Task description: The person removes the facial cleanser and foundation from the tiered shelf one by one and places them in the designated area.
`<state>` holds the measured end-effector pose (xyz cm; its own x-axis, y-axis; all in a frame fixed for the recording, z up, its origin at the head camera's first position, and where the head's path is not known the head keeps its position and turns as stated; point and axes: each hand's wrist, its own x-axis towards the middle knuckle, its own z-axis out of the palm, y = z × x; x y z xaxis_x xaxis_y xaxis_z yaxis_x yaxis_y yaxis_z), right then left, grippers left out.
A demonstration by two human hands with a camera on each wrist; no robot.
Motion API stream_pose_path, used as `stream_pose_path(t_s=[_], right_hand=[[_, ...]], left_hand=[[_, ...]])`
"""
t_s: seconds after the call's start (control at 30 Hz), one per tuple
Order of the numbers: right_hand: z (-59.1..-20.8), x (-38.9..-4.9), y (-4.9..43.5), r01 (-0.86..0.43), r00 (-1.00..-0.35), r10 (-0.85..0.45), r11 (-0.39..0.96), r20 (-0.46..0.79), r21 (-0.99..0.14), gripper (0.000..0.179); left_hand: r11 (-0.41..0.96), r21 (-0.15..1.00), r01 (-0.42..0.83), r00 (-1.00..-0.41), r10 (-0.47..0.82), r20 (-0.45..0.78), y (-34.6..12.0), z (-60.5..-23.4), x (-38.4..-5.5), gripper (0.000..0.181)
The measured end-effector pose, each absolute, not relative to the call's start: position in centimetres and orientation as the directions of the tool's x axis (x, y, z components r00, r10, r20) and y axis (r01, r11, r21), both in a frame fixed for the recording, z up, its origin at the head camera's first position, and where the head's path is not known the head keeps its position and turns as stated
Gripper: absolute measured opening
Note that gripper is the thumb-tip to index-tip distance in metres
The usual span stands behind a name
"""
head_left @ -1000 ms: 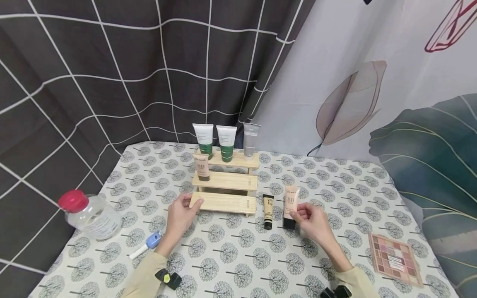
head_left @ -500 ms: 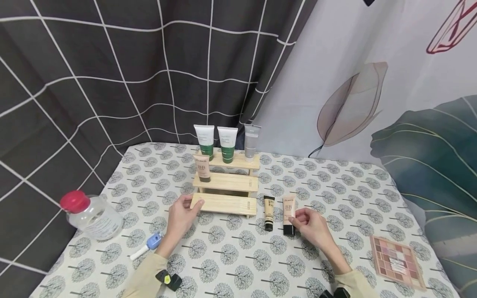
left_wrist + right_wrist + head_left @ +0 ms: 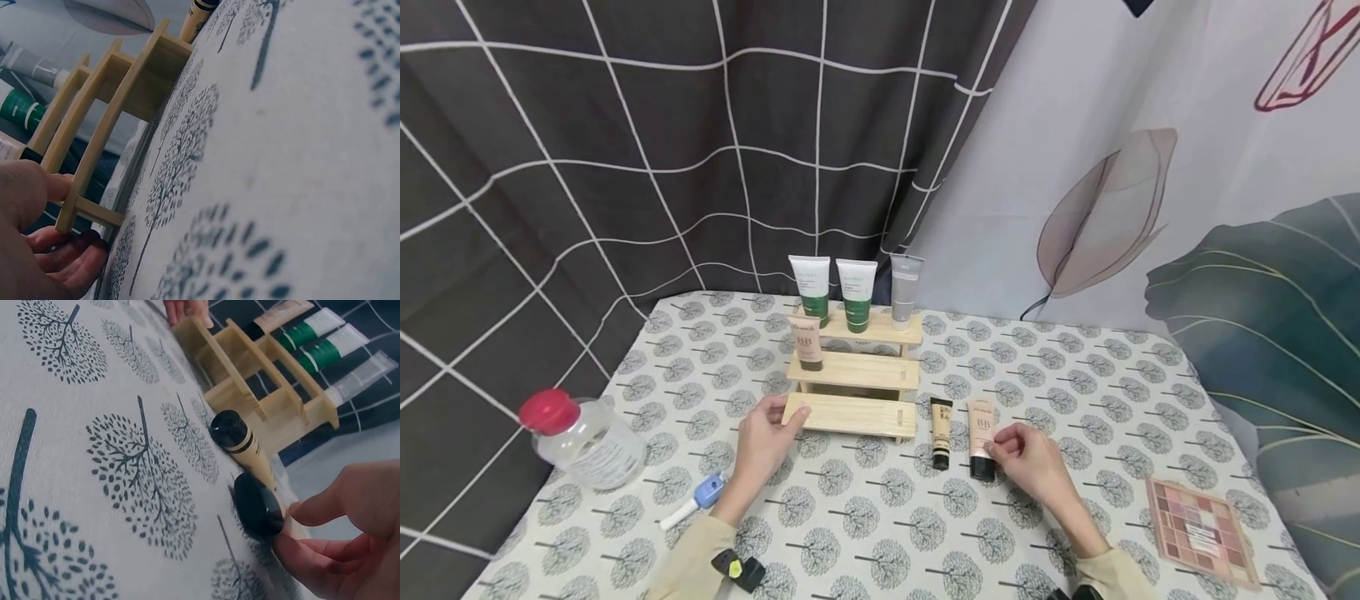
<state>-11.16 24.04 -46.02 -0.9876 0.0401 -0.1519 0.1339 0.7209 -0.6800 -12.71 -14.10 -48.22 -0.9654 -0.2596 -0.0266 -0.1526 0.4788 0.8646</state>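
Note:
My left hand (image 3: pixel 765 433) grips the left end of a three-tier wooden display rack (image 3: pixel 848 414), thumb on top of the lowest step and fingers below it. In the right wrist view, my right hand (image 3: pixel 350 531) pinches a pink BB cream tube by its side, close to the black cap (image 3: pixel 257 506). That BB cream tube (image 3: pixel 981 423) lies on the cloth, label up. Just left of it lies a smaller gold tube (image 3: pixel 941 432) with a black cap. Another BB cream tube (image 3: pixel 807 342) stands at the left of the middle step.
Two white-and-green tubes (image 3: pixel 856 293) and a grey tube (image 3: pixel 904 292) stand on the top step. A clear red-capped bottle (image 3: pixel 591 442) and a blue-and-white stick-like item (image 3: pixel 703 493) are at left. An eyeshadow palette (image 3: pixel 1202 532) lies at right.
My right hand has lowered the BB cream tube from a raised, tilted pose to flat on the cloth, slightly nearer the gold tube. My left hand keeps its hold on the rack.

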Motion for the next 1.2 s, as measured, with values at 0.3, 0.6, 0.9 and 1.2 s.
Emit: stream_pose_path(t_s=[0.3, 0.6, 0.9, 1.2], right_hand=[[-44.5, -12.0, 22.2, 0.023, -0.999, -0.005, 0.665, -0.036, -0.747, 0.021], [-43.0, -13.9, 19.0, -0.092, -0.996, -0.062, 0.583, 0.069, -0.807, 0.024], [-40.9, -15.6, 15.0, -0.217, -0.976, -0.131, 0.485, 0.175, -0.847, 0.028], [-40.3, -17.0, 11.2, -0.291, -0.954, -0.188, 0.399, 0.233, -0.869, 0.031]], left_hand=[[0.470, 0.871, -0.146, -0.965, -0.260, -0.021, -14.0, -48.4, -12.5, 0.047], [0.469, 0.870, -0.150, -0.965, -0.259, -0.026, -14.0, -48.6, -12.5, 0.048], [0.469, 0.871, -0.144, -0.966, -0.257, -0.021, -14.0, -48.4, -12.7, 0.047], [0.477, 0.866, -0.152, -0.965, -0.263, -0.025, -14.0, -48.4, -12.8, 0.049]])
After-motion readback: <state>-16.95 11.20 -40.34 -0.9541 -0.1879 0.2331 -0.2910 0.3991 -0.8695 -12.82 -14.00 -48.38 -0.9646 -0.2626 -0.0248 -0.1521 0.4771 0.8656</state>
